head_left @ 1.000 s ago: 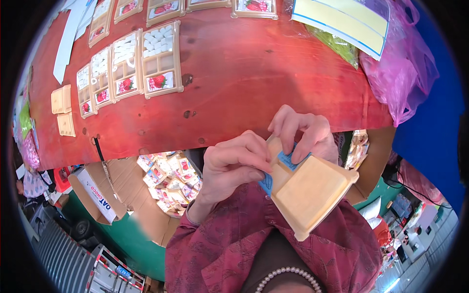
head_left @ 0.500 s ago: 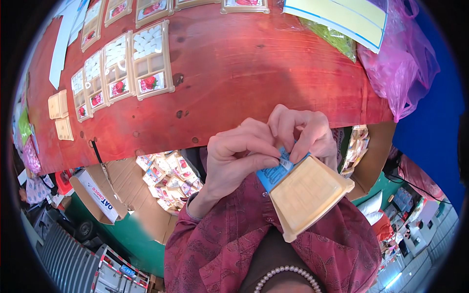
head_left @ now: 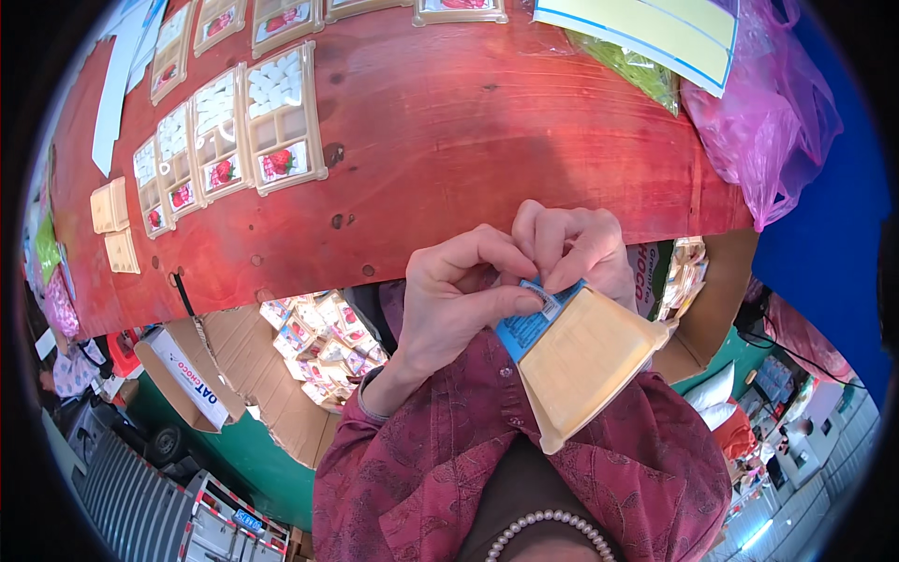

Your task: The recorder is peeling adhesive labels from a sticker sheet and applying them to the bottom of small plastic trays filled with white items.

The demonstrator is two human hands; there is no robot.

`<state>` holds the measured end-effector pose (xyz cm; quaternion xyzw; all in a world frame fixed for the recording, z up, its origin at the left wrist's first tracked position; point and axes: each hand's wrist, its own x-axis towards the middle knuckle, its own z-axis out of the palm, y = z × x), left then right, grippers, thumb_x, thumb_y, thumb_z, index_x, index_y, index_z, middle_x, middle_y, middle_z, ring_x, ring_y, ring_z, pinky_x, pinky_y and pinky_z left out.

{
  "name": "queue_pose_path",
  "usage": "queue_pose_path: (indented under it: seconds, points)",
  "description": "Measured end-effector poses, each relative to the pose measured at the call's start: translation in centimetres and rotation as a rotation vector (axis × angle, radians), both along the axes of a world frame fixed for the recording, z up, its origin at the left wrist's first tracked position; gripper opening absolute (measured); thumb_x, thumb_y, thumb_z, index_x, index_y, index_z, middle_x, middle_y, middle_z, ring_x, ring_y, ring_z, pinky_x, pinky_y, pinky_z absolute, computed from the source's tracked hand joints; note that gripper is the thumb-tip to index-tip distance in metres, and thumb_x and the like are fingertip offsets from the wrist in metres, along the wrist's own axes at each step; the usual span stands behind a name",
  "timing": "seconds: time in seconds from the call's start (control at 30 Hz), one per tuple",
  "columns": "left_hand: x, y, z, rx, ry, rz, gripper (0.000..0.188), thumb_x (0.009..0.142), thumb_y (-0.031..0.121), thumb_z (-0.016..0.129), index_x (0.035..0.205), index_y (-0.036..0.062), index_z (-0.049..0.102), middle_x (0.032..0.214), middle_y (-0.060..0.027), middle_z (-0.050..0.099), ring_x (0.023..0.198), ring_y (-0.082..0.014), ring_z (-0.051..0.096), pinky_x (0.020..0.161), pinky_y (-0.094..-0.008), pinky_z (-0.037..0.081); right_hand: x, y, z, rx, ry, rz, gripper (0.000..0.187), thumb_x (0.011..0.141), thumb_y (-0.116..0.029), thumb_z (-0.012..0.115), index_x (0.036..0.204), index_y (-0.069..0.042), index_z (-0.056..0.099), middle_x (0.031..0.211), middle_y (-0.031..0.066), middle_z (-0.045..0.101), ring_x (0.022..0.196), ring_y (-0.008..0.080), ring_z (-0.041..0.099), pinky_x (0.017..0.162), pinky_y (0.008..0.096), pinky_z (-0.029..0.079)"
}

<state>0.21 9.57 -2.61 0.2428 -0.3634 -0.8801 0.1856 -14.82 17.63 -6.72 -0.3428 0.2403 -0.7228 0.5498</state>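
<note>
My left hand [head_left: 449, 290] is pinching the blue label [head_left: 524, 330], my right hand [head_left: 587, 248] is gripping the tan tray [head_left: 595, 358], uneven pulling possibly risking creases.

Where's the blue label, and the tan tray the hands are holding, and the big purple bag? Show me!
Blue label [head_left: 521, 333]: head view, on its printed face.
Tan tray [head_left: 595, 361]: head view, middle of its broad flat face.
Purple bag [head_left: 763, 131]: head view, on its crinkled side.
</note>
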Motion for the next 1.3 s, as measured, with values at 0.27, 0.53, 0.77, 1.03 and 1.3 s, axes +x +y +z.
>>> queue_pose_path:
  seconds: [0.27, 0.53, 0.77, 1.03, 1.3]
  points:
    - [-0.3, 0.9, -0.7, -0.201, -0.031, 0.045, 0.020, 0.070, -0.006, 0.074, 0.086, -0.0026, 0.062, 0.084, -0.0064, 0.059, 0.080, -0.0136, 0.054, 0.073, -0.0259, 0.043, 0.3, 0.0, -0.8, -0.017, -0.100, -0.004, 0.014, 0.072, -0.013, 0.076, 0.082, -0.004, 0.073, 0.076, 0.0030, 0.059, 0.080, 0.0200, 0.050, 0.070, 0.0323, 0.042]
    - [-1.1, -0.1, -1.3, -0.727, -0.197, 0.073, 0.010, 0.073, -0.007, 0.068, 0.081, -0.0025, 0.064, 0.081, -0.0082, 0.062, 0.083, -0.0156, 0.056, 0.071, -0.0271, 0.044, 2.0, -0.7, -1.6, -0.108, -0.283, -0.018, 0.017, 0.087, -0.028, 0.063, 0.078, -0.015, 0.057, 0.086, 0.0014, 0.044, 0.087, 0.0187, 0.038, 0.083, 0.0321, 0.034]
    - [1.0, -1.4, -0.3, -0.980, -0.036, 0.159, 0.062, 0.087, 0.053, 0.049, 0.093, -0.0064, 0.065, 0.101, -0.0185, 0.062, 0.092, -0.0274, 0.057, 0.081, -0.0353, 0.046, 1.9, -1.1, -1.5, 0.014, -0.283, -0.063, 0.010, 0.079, -0.017, 0.070, 0.083, -0.008, 0.067, 0.083, 0.0038, 0.049, 0.086, 0.0210, 0.043, 0.087, 0.0379, 0.034]
    - [2.2, -1.2, 1.2, -1.004, -0.273, 0.109, 0.040, 0.067, -0.005, 0.073, 0.105, -0.0052, 0.060, 0.088, -0.0132, 0.064, 0.075, -0.0202, 0.064, 0.068, -0.0307, 0.051, 3.0, -0.8, 0.6, 0.404, 0.292, -0.192, 0.024, 0.069, 0.000, 0.074, 0.092, 0.003, 0.067, 0.087, 0.0092, 0.062, 0.085, 0.0206, 0.057, 0.076, 0.0318, 0.047]
    - [11.3, -1.2, -2.2, -0.010, -0.363, 0.651, 0.043, 0.076, 0.003, 0.067, 0.114, -0.0048, 0.050, 0.094, -0.0116, 0.064, 0.076, -0.0227, 0.066, 0.067, -0.0407, 0.058, 3.6, -2.3, 2.1, 0.265, 0.836, -0.216, 0.020, 0.080, -0.002, 0.065, 0.099, 0.003, 0.066, 0.076, 0.0087, 0.066, 0.076, 0.0216, 0.060, 0.071, 0.0315, 0.048]
